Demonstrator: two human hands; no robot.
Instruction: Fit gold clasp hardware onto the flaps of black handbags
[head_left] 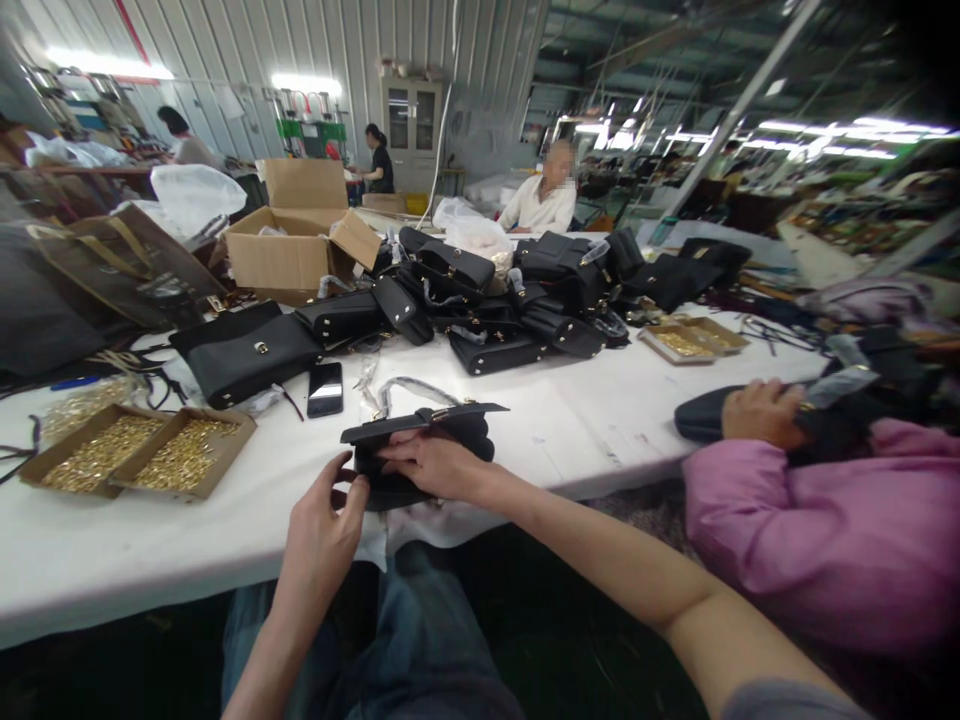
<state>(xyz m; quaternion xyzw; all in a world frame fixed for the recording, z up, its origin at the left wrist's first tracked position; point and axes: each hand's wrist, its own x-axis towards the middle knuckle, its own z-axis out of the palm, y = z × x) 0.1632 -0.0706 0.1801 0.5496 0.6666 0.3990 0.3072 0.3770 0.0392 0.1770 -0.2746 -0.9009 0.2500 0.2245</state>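
A small black handbag (472,430) stands at the table's front edge before me, its flap raised and its plastic-wrapped handle behind it. My left hand (326,515) is at the bag's left end, with thumb and bent fingers closed around its edge. From the right, my right hand (431,465) reaches under the flap into the bag's mouth. Its fingers are stretched out, and their tips are partly hidden inside. Whether they touch a small part in there I cannot tell.
Cardboard trays of small gold metal parts (184,455) lie left, near a phone (325,389). Black handbags (495,350) are piled behind, beside an open carton (277,250). At right, a co-worker's hand (763,413) in a pink sleeve rests on a black bag. Another tray (679,342) stands back right.
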